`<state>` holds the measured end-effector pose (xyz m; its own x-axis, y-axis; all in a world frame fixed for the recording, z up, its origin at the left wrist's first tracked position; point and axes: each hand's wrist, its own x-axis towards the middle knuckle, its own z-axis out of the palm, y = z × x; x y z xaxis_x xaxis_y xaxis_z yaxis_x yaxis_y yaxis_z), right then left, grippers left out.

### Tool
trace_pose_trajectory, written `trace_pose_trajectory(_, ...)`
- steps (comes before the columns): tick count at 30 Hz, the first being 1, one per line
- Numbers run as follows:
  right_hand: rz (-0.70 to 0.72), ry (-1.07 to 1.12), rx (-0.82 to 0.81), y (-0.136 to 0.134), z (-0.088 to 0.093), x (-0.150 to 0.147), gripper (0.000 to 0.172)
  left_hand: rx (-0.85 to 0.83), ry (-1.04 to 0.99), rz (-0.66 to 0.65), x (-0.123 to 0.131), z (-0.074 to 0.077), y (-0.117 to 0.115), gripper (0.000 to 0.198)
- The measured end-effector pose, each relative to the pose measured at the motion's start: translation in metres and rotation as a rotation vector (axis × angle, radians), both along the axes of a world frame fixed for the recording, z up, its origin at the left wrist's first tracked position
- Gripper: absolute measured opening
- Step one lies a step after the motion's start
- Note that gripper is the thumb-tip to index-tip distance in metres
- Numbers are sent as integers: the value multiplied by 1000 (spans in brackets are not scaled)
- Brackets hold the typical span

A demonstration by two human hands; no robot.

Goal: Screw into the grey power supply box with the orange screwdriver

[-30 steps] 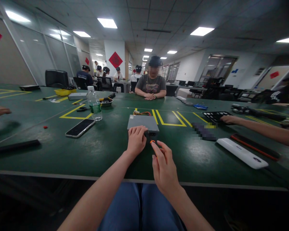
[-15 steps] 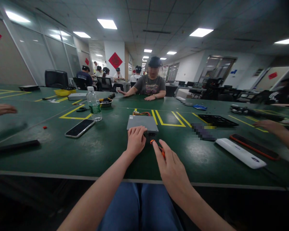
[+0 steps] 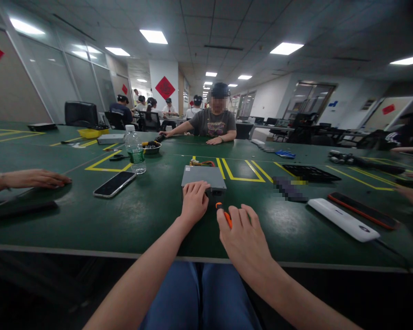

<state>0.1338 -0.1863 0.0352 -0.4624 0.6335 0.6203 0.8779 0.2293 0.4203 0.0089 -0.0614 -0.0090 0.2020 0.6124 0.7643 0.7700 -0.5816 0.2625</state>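
Note:
A grey metal computer power supply (image 3: 199, 173) sits on the green table in front of me, with a bundle of coloured cables (image 3: 202, 162) at its far side. My left hand (image 3: 194, 198) grips its near edge, fingers bent over the top. Just to the right and nearer to me, my right hand (image 3: 242, 229) is closed around an orange-and-black screwdriver (image 3: 228, 220). Much of that tool is hidden by my fingers, and its shaft cannot be made out. The screwdriver's visible end is close to the power supply's front right corner.
Left of the power supply are a phone (image 3: 114, 184), a water bottle (image 3: 135, 153) and a metal bowl (image 3: 152, 147). To the right lie a white device (image 3: 343, 219) and an orange-edged bar (image 3: 361, 210). A co-worker's hand (image 3: 41, 178) rests at left; another person (image 3: 213, 121) sits opposite.
My right hand's fingers have curled around the screwdriver. My left hand stays on the power supply. The co-worker's hand at left has come further onto the table; the person opposite reaches toward the bowl.

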Motion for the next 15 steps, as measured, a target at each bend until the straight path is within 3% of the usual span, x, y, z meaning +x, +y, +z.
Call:
trace_pose_trajectory(4, 55, -10, 4, -1, -1, -2, 35, 1, -3, 1, 1, 0, -1, 30)
trace_pose_trajectory(11, 40, 0, 11, 4, 6, 1, 16, -2, 10, 2, 0, -1, 1, 31)
trace_pose_trajectory(15, -7, 40, 6, 3, 3, 1, 17, -6, 6, 5, 0, -2, 2, 32)
